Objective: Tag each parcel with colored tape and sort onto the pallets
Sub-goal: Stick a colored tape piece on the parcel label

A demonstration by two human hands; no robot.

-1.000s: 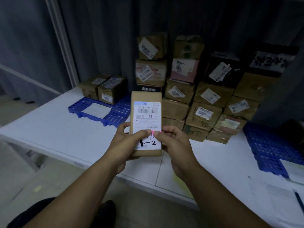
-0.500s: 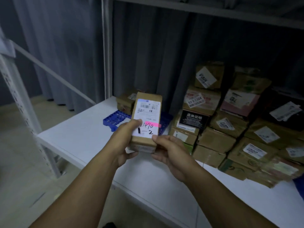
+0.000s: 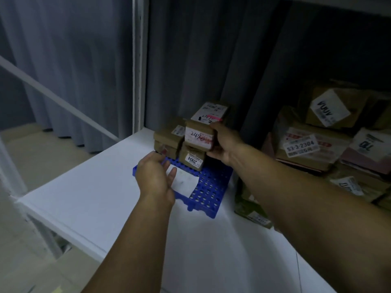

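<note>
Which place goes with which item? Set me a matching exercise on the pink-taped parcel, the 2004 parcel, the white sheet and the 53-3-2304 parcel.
Things:
1. pink-taped parcel
2. parcel labelled 2004
3. white sheet
4. parcel labelled 53-3-2304

Places:
A. flat on the near half of the blue pallet, nothing on top of it
B. off the pallet, to its right
C. highest of the parcels on the pallet
D. directly on the pallet, under another parcel

Pairs: 1-C, 2-D, 3-A, 4-B

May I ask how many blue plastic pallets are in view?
1: blue plastic pallet on the white shelf, at its left end, under brown cardboard parcels; others may be hidden.
</note>
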